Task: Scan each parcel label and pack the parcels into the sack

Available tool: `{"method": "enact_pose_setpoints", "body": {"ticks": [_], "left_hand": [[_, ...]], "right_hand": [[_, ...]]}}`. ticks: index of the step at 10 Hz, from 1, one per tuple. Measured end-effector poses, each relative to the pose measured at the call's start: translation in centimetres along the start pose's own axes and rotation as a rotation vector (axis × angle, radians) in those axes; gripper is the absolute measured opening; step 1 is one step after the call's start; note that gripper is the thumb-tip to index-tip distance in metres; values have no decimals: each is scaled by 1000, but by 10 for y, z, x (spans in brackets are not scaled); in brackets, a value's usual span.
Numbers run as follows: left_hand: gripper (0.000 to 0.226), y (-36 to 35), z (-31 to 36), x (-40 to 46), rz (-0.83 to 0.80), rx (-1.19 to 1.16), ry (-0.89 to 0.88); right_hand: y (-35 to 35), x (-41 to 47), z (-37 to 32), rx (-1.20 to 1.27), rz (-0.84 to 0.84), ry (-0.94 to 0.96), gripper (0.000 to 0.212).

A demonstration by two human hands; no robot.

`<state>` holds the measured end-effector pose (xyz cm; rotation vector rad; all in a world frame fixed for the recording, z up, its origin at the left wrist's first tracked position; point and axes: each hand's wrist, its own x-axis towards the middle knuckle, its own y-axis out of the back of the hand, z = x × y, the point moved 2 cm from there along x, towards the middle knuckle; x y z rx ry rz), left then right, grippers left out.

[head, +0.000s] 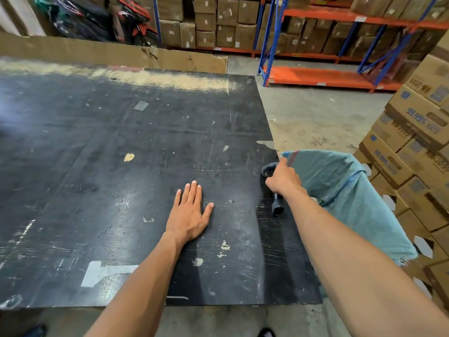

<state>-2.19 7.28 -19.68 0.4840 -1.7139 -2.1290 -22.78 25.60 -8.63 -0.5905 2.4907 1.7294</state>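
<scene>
My left hand (189, 215) lies flat on the black scratched table (97, 166), fingers spread, holding nothing. My right hand (283, 178) is closed around a black handheld scanner (277, 205) at the table's right edge; the scanner's head points toward the far left and its handle end sticks out below my fist. A teal woven sack (352, 195) hangs open right beside the table, just past my right hand. No parcel shows on the table, and the sack's inside is hidden from here.
Stacked cardboard boxes (418, 147) rise at the right, close behind the sack. A cardboard sheet (109, 53) stands along the table's far edge. Orange and blue shelving (315, 76) with boxes and a parked motorbike (131, 20) stand at the back across the concrete floor.
</scene>
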Motion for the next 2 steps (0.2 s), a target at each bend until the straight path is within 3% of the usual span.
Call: {"method": "enact_pose_setpoints", "body": {"ticks": [1,2], "left_hand": [[79,2,2,-3,10,-9,-7],[79,4,2,-2,27,-26,-11]], "right_hand": [[4,-8,0,41,-12,7,91],[0,-31,10,93,150,69,99]]}}
